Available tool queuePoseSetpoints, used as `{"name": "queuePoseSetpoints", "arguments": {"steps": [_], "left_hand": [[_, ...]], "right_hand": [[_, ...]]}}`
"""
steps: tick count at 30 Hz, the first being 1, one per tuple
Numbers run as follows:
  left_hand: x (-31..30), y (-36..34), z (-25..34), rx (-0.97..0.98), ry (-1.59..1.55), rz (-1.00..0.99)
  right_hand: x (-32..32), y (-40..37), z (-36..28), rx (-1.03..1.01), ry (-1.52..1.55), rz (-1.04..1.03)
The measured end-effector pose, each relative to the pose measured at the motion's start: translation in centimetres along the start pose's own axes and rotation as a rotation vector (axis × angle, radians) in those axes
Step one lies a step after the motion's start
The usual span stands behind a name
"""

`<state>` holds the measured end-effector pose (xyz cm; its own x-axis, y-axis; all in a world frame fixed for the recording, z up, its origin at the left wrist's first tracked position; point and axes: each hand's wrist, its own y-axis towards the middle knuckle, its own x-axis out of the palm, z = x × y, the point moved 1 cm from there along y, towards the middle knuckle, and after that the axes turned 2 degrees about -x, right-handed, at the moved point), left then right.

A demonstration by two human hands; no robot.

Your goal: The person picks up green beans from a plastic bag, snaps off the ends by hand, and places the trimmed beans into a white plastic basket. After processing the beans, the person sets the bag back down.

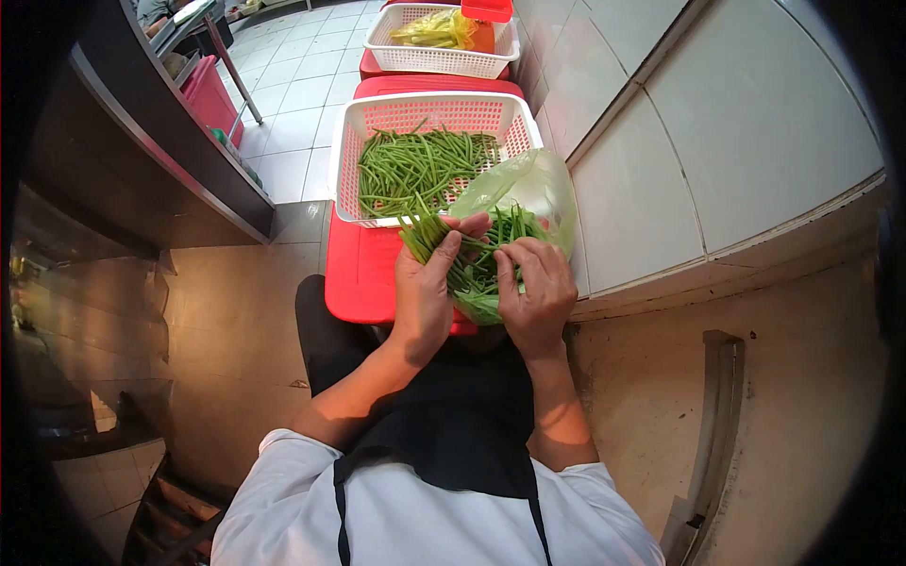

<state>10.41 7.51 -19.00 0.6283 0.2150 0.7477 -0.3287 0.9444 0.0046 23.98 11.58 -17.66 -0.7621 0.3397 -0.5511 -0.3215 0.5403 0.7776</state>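
My left hand [425, 297] is closed around a bundle of green beans [424, 236], their ends sticking out past the thumb. Close on its right, my right hand [538, 294] is pinched, its fingertips at a green bean that seems to run across from the left hand; the fingers partly hide it. Under and between both hands, a pale green plastic bag [557, 189] lies open with more green beans [514, 224] in it. Just beyond, a white perforated basket [343, 156] holds a loose layer of green beans [420, 170].
The basket and bag rest on a red lid or stool top [359, 274]. Farther off, a second white basket [486, 64] holds a yellow bag [439, 30]. A tiled wall [651, 179] runs close on the right. At the left stand a dark panel [175, 123] and a pink bin [209, 97].
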Motion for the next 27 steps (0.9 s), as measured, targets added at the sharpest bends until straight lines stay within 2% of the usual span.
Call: {"name": "queuePoseSetpoints", "arguments": {"steps": [3,6,9,10,13,14,18,21,24,27], "left_hand": [[0.4,-0.3,-0.1,0.086,0.140,-0.003],[0.3,-0.6,-0.2,0.228,0.413,-0.092],[1.5,-1.7,-0.8,0.421,0.379,-0.150],[1.5,-1.8,-0.9,0.418,0.383,-0.133],[0.7,-0.9,0.3,0.138,0.284,-0.018],[0.2,-0.3,0.1,0.064,0.115,0.025],[-0.8,0.7,0.3,-0.015,-0.049,0.077],[-0.6,0.6,0.6,-0.028,-0.078,0.088],[-0.3,0.7,0.5,-0.028,-0.079,0.071],[-0.3,0.6,0.6,-0.042,-0.045,0.064]], "right_hand": [[0.2,-0.1,-0.2,0.085,-0.009,-0.040],[0.4,0.0,-0.7,0.146,-0.053,-0.107],[0.9,0.1,0.0,0.263,-0.211,-0.177],[1.0,0.0,0.7,0.305,-0.170,-0.172],[0.7,-0.2,2.3,0.434,0.020,-0.175],[0.4,0.1,2.3,0.484,0.125,-0.181],[-0.9,0.9,2.1,0.573,0.472,-0.243],[-1.6,1.3,1.5,0.464,0.494,-0.374],[-0.9,0.6,1.9,0.253,0.386,-0.330],[-0.4,0.6,1.4,0.192,0.311,-0.283]]}}
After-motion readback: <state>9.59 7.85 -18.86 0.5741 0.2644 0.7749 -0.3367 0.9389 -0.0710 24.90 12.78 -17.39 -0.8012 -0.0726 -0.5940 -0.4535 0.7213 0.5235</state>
